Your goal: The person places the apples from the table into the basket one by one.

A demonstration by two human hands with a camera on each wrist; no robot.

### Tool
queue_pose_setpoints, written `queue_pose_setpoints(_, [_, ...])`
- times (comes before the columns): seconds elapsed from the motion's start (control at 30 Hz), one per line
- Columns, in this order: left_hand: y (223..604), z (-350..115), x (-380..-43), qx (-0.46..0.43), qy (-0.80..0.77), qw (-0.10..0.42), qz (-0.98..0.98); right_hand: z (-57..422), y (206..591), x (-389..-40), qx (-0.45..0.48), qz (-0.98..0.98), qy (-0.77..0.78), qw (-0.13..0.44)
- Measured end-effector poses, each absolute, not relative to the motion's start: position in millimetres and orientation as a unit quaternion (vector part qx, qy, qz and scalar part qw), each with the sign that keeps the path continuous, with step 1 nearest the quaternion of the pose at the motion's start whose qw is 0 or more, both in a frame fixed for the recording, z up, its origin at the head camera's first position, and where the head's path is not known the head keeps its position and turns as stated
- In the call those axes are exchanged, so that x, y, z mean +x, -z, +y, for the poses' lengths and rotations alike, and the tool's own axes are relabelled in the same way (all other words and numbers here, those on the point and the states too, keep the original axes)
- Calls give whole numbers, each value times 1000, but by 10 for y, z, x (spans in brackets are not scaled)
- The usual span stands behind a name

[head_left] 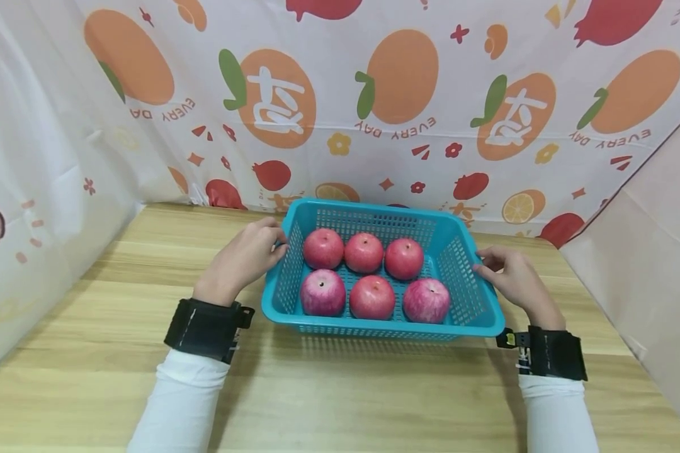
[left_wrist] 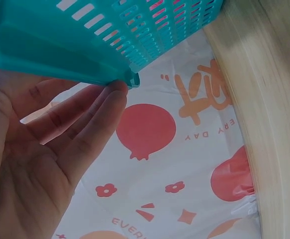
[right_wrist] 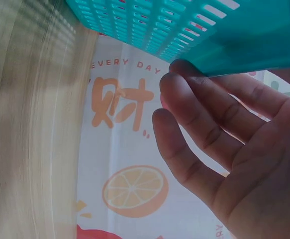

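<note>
A blue plastic basket with slotted walls stands at the back of the table, in the middle of the head view. Inside it are several red apples in two rows of three. My left hand grips the left rim, its fingertips under the lip in the left wrist view; the thumb is hidden there. On the opposite side, my right hand holds the right rim between thumb and fingers. In the right wrist view its fingers reach under the rim. Whether the basket's bottom touches the table is hidden.
The wooden table runs back to a white fruit-print cloth hanging right behind the basket. More pale cloth hangs along the left side, and a plain light surface borders the right. Each wrist wears a black strap.
</note>
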State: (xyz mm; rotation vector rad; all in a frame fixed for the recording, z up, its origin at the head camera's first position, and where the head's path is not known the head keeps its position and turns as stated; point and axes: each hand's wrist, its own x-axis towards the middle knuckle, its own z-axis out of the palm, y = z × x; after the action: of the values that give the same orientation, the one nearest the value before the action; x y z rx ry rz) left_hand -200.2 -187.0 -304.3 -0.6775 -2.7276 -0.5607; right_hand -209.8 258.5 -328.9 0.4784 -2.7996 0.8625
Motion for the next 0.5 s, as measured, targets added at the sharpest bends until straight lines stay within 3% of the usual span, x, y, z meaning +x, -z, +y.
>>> queue_pose_setpoints(0.5, [3042,-1880,-2023,-242,194,145,-940,2594,3281,-2108,158,-940,-291,82])
